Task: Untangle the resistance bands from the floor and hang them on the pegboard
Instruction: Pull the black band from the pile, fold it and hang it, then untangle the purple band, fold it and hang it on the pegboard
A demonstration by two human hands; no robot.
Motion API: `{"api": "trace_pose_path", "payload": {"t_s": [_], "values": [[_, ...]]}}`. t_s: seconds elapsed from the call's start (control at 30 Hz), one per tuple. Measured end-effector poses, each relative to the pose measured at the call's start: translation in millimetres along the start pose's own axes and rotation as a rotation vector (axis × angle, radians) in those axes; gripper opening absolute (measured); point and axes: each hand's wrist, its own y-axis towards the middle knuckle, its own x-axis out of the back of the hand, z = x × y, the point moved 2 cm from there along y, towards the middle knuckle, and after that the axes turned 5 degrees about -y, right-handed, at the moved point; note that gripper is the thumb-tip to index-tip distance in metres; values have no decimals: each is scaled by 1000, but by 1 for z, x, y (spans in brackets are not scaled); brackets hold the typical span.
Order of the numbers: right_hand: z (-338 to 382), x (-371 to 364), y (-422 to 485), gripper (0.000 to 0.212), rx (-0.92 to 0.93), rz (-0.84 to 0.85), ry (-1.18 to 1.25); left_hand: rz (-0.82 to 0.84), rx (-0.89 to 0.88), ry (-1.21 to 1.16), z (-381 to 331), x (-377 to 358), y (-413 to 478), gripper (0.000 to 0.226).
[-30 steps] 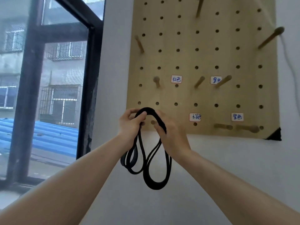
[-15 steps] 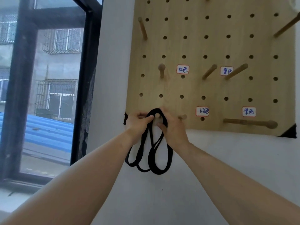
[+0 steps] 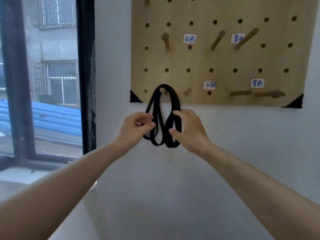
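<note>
Hanging is the step in hand: the band (image 3: 175,99) sits looped over the bottom-left peg (image 3: 162,90) of the pegboard (image 3: 225,63), its loops dangling below. The left hand (image 3: 135,129) pinches the left strands; the right hand (image 3: 188,130) loosely clasps the right ones. The next move probably calls for evening the loops, then letting go gently.

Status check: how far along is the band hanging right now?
Done: the black band is looped over a bottom-row peg on the pegboard. In hand: the left hand and right hand hold its hanging strands, which look crossed. Left: let go; the other pegs are bare, and no other bands are in view.
</note>
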Motion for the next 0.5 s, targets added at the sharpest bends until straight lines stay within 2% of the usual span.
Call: {"api": "trace_pose_path", "payload": {"t_s": [0.13, 0.2, 0.3, 0.4, 0.5], "values": [[-6, 7, -62, 32, 35, -33, 40, 187, 10, 36, 8, -3, -58, 13], [-17, 0, -93, 20, 20, 31, 80, 296, 52, 46, 19, -9, -87, 11], [-43, -17, -144, 5, -51, 249, 207, 431, 136, 58, 50, -22, -133, 9], [-76, -48, -203, 4, -120, 478, 238, 494, 244, 54, 96, -38, -186, 8], [-112, -88, -269, 6, -235, 683, 229, 539, 342, 128, 144, -57, -246, 19]]}}
